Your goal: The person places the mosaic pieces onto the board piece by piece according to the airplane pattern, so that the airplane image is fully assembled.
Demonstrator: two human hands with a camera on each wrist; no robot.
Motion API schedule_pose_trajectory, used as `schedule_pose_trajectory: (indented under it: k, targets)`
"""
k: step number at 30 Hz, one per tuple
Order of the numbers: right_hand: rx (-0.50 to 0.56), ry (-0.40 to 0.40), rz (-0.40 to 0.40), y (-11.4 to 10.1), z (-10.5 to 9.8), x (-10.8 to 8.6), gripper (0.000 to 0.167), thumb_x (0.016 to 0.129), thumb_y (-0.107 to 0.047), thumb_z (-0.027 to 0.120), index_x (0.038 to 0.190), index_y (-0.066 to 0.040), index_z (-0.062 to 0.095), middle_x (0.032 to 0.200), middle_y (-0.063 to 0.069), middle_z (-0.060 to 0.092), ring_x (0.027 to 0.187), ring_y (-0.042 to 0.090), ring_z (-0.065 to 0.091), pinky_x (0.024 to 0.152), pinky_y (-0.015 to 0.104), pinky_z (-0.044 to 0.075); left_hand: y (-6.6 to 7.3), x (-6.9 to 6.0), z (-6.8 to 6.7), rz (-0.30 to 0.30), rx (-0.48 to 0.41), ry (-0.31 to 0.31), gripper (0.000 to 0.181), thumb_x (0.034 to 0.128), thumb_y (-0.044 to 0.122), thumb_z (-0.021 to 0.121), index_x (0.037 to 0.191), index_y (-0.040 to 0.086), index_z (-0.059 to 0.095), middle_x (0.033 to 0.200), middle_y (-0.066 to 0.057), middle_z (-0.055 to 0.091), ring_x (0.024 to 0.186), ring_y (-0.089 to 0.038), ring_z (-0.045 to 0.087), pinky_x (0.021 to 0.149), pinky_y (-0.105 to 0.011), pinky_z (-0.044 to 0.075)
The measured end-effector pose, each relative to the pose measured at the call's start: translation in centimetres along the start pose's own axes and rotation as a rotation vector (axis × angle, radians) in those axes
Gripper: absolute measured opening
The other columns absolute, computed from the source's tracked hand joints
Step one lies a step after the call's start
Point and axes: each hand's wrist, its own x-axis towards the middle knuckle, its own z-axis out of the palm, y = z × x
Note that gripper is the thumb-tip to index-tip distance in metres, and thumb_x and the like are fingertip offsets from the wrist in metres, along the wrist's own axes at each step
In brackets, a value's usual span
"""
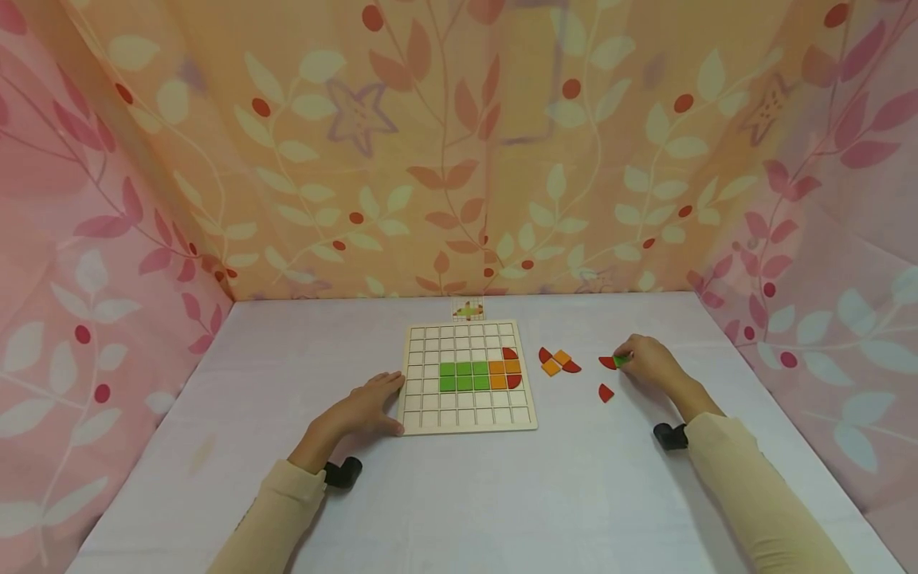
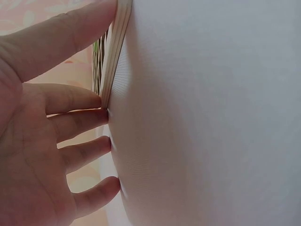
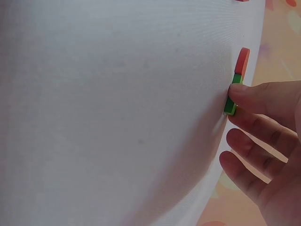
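Note:
A wooden grid board (image 1: 423, 414) lies on the table, with green square tiles (image 1: 464, 377), orange squares (image 1: 498, 375) and red quarter-round pieces (image 1: 514, 382) in its cells. My left hand (image 1: 369, 405) rests at the board's left edge, thumb and fingers extended; in the left wrist view the thumb and forefinger touch the board's side (image 2: 115, 52). To the right of the board, my right hand (image 1: 649, 363) pinches a green square tile (image 3: 231, 101) between thumb and forefinger, low at the tabletop. A red quarter-round piece (image 3: 242, 61) touches that tile's far end.
Between board and right hand lies a cluster of orange squares (image 1: 551, 367) and red quarter-round pieces (image 1: 571, 367). Another red piece (image 1: 606, 393) lies nearer me. A small pattern card (image 1: 468, 308) sits behind the board. Patterned curtains (image 1: 445, 199) enclose the table's back and sides.

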Motion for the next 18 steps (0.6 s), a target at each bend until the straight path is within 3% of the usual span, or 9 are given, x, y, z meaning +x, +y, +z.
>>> schedule_pose_trajectory:
  k: [18]
  targets:
    - [0.02, -0.036, 0.001, 0.67, -0.54, -0.17, 0.026, 0.081, -0.005, 0.068, 0.103, 0.008, 0.07, 0.094, 0.02, 0.067, 0.092, 0.036, 0.06, 0.089, 0.055, 0.049, 0.19, -0.24, -0.22, 0.007, -0.004, -0.008, 0.089, 0.0786, 0.024, 0.08, 0.15, -0.001, 0.033, 0.159, -0.017, 0.029, 0.149, -0.04, 0.019, 0.115, -0.065, 0.02]
